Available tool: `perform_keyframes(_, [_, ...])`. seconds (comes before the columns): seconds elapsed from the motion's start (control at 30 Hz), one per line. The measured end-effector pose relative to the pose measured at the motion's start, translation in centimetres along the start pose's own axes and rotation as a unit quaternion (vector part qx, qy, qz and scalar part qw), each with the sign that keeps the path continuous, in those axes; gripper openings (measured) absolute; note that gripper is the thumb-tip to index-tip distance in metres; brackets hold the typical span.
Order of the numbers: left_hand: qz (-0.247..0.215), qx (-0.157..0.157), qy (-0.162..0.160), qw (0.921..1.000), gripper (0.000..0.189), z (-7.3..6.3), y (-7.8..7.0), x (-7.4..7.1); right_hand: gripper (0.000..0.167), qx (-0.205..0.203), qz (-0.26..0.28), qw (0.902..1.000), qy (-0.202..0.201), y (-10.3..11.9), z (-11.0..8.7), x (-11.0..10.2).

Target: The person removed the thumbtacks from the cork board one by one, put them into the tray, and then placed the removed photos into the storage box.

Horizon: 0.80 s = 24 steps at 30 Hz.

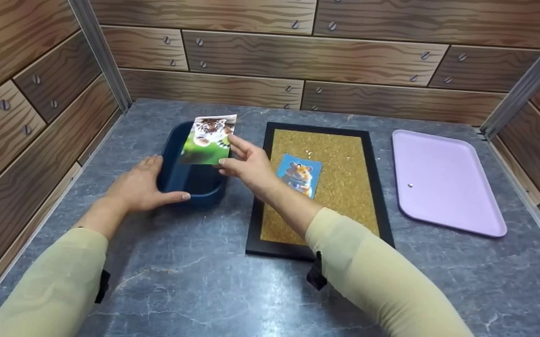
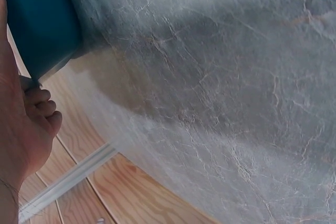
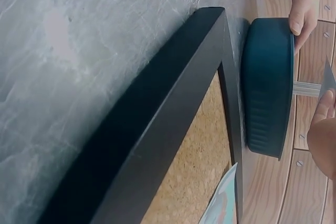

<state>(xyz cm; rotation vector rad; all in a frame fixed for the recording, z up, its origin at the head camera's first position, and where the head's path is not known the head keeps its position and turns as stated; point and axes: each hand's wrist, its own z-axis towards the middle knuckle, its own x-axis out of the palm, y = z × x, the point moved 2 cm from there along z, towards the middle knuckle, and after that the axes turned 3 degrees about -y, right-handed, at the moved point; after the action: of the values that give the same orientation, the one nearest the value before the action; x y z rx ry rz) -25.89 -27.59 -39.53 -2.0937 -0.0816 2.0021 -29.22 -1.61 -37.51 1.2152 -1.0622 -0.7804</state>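
My right hand (image 1: 254, 169) pinches the right edge of a tiger picture card (image 1: 204, 149) between thumb and fingers. The card hovers over a dark blue plastic bin (image 1: 198, 200), tilted, hiding part of the bin's inside. At the bin's near left corner, my left hand (image 1: 138, 185) grips the rim, its thumb lying along the front edge. That thumb also shows against the bin wall (image 3: 268, 87) in the right wrist view. To the right, a hamster picture card (image 1: 302, 174) lies on a black-framed corkboard (image 1: 342, 187), partly hidden by my right forearm.
Several small white pins (image 1: 309, 153) sit on the cork above the hamster card. On the far right lies a lilac tray (image 1: 443, 182) with one small pin (image 1: 410, 186) on it. Wood-patterned walls (image 1: 270, 51) close off the grey marbled table (image 1: 171, 290) at back and sides.
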Motion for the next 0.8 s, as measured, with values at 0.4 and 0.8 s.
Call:
perform_keyframes(0.4, [-0.006,0.001,-0.016,0.9999,0.136,0.0,0.0,0.2,0.068,0.001,-0.009,0.9999,0.003,-0.8,0.3,0.3])
perform_keyframes(0.8, [-0.005,-0.005,-0.005,1.0,0.135,-0.1,0.0,0.3,0.068,0.007,-0.011,0.9999,0.005,-1.1,0.6,0.5])
